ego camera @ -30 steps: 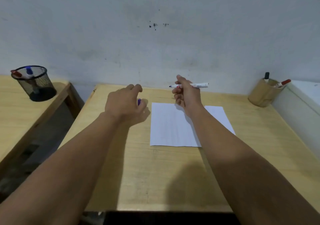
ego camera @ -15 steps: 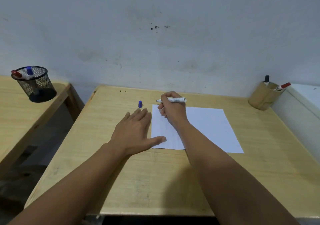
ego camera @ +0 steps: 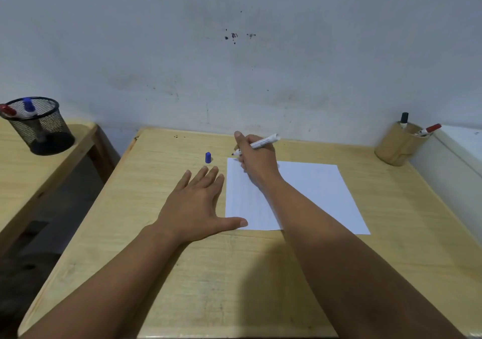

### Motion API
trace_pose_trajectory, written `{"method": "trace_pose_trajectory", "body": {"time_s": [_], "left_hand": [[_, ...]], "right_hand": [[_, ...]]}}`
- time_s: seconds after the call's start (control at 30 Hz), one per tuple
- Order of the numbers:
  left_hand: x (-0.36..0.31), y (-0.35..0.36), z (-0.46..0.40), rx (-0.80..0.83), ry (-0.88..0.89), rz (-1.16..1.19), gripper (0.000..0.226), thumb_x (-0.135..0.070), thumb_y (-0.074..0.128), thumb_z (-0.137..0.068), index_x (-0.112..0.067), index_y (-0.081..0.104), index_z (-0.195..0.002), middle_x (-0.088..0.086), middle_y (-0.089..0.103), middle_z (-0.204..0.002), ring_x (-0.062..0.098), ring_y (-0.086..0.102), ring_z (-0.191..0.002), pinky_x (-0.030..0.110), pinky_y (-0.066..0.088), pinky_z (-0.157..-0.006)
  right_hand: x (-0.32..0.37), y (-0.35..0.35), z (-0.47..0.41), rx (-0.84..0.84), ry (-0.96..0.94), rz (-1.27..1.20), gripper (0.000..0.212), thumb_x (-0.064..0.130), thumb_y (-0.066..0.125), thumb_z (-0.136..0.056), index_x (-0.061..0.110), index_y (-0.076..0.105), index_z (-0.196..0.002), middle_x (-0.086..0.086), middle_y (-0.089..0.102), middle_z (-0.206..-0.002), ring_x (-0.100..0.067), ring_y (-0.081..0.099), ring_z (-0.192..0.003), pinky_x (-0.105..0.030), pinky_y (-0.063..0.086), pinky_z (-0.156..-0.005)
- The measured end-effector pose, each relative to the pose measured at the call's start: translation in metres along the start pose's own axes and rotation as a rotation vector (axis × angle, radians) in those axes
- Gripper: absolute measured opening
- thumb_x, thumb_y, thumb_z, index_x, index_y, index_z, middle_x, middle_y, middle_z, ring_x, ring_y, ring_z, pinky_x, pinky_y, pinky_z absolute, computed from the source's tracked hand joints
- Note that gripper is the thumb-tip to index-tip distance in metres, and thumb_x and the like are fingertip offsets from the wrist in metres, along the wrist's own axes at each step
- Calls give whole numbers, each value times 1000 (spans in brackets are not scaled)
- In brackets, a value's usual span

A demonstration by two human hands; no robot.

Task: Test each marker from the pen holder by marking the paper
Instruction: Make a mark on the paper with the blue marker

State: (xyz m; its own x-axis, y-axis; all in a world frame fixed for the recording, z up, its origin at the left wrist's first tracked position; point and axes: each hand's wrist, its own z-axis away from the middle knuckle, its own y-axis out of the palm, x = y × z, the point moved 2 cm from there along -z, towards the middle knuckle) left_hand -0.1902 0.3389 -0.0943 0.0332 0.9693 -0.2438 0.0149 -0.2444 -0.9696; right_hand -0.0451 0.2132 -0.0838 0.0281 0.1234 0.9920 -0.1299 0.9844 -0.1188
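Note:
A white sheet of paper (ego camera: 313, 195) lies on the wooden desk (ego camera: 234, 286). My right hand (ego camera: 258, 161) grips an uncapped white marker (ego camera: 263, 142), its tip just above the paper's far left corner. The marker's blue cap (ego camera: 208, 157) stands upright on the desk, left of the paper. My left hand (ego camera: 198, 205) lies flat and open on the desk, its thumb resting on the paper's near left edge. A tan pen holder (ego camera: 396, 145) at the far right holds a black-capped marker (ego camera: 404, 119) and a red-capped marker (ego camera: 429, 129).
A black mesh cup (ego camera: 39, 127) with a red-capped and a blue-capped marker stands on a second wooden table (ego camera: 26, 176) to the left, across a dark gap. A grey wall runs behind the desk. A white ledge (ego camera: 459, 150) borders the desk's right side.
My left hand let go of the blue cap, left it standing on the desk and flattened beside the paper. My right hand brought the marker down to the paper's far left corner.

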Motion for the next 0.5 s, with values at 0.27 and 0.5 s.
{"method": "trace_pose_trajectory", "body": {"time_s": [0.27, 0.5], "left_hand": [[15, -9, 1, -35, 94, -48, 122, -100, 41, -69, -24, 30, -163, -5, 16, -174, 14, 10, -161, 40, 12, -127], [16, -4, 5, 3, -30, -58, 134, -107, 30, -63, -22, 17, -166, -2, 2, -175, 18, -3, -162, 47, 3, -131]], "right_hand": [[-14, 1, 1, -95, -15, 34, 34, 27, 71, -94, 17, 58, -65, -22, 75, -75, -19, 66, -53, -29, 52, -55], [-17, 1, 2, -79, -12, 33, 29, 21, 70, -91, 2, 61, -72, -25, 75, -78, -19, 67, -52, -30, 53, -55]]}}
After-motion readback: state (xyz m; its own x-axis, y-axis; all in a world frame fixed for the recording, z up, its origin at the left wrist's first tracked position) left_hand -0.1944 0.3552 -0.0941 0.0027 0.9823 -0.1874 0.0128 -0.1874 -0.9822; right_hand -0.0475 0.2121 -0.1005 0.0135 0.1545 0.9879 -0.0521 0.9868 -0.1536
